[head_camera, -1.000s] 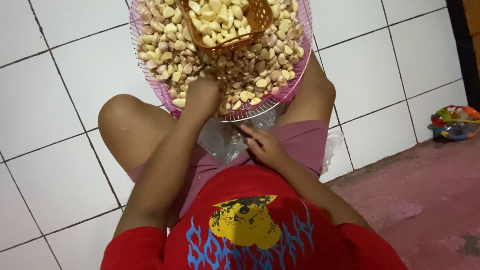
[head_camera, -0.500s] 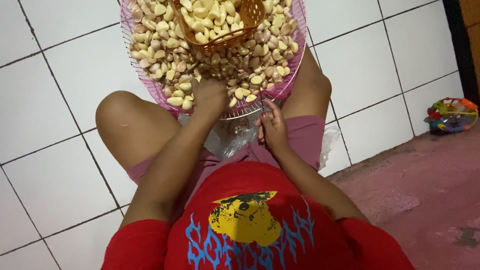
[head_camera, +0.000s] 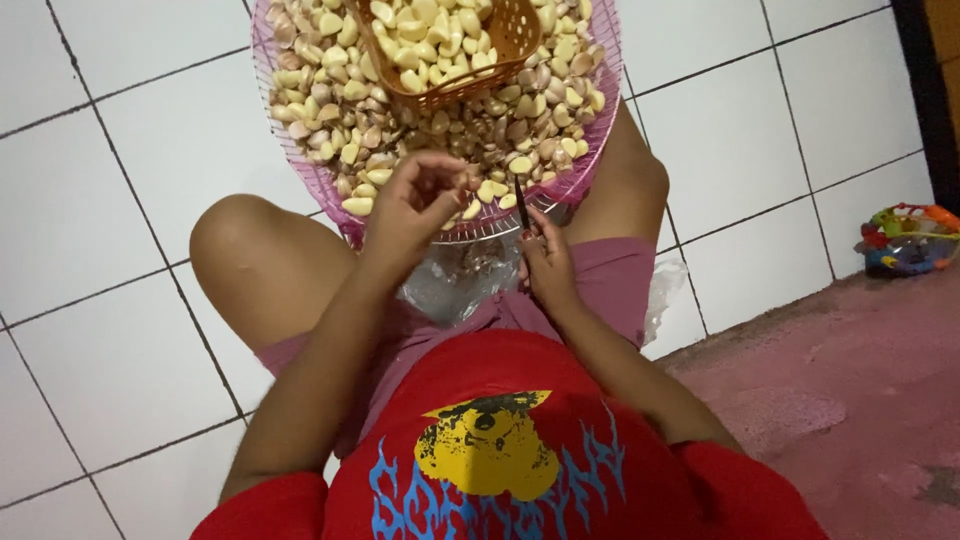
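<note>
Head view, sole camera. Person seated on white tiled floor (head_camera: 120, 220), knees apart, round pink plastic mesh tray (head_camera: 300, 165) between them, heaped with garlic cloves (head_camera: 400, 125), some in papery purple skin, some bare and pale. Small orange plastic basket (head_camera: 500, 45) rests on the heap at the far side, filled with pale peeled cloves.

Left hand (head_camera: 410, 205): raised over the near rim of the tray, fingers curled narrowly, pinching what looks like a single clove; the clove itself is mostly hidden by the fingertips.

Right hand (head_camera: 548, 262): lower, near the lap, closed on a thin dark-bladed knife (head_camera: 521, 205), blade pointing up toward the tray rim.

Clear plastic bag (head_camera: 450, 285) sits in the lap below the tray.

Judgement: peeling step in hand, clove picked and knife ready. Next move calls for bringing blade and clove together with fine control.
</note>
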